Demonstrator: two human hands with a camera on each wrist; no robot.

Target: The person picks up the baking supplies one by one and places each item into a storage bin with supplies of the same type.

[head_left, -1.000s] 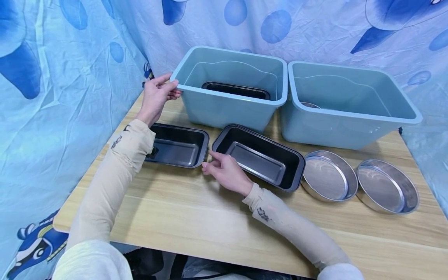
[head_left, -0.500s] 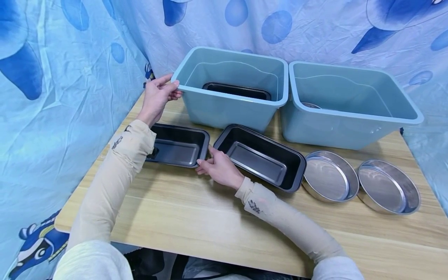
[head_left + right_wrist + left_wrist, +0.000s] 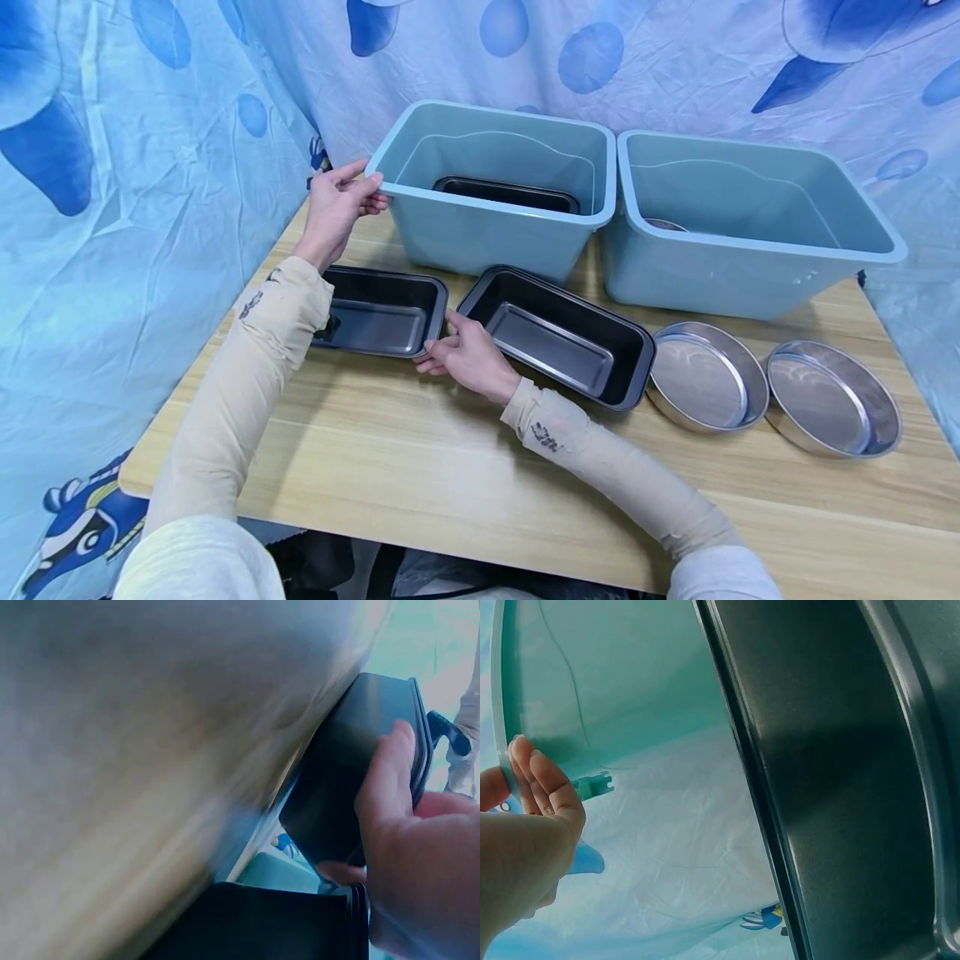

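Note:
With thumb and fingers, my left hand (image 3: 335, 208) pinches the front left rim of the left blue bin (image 3: 480, 237); the left wrist view shows the thumb and fingers on either side of that rim. My right hand (image 3: 476, 358) grips the near right corner of a black loaf pan (image 3: 378, 321) on the table, its thumb along the outer wall (image 3: 341, 772) in the right wrist view. My left forearm covers this pan's left end. A second loaf pan (image 3: 555, 346) lies angled just beyond the right hand. Inside the left bin rests another dark pan (image 3: 510, 196).
A second blue bin (image 3: 712, 275) stands beside the first, with a metal rim (image 3: 666, 225) partly visible inside. Two round metal cake tins (image 3: 705, 379) sit at the right of the wooden table (image 3: 390, 467). A patterned blue curtain (image 3: 210, 167) hangs behind.
My right hand has moved slightly left from the gap between the loaf pans onto the left pan's corner. The left hand stays on the bin rim.

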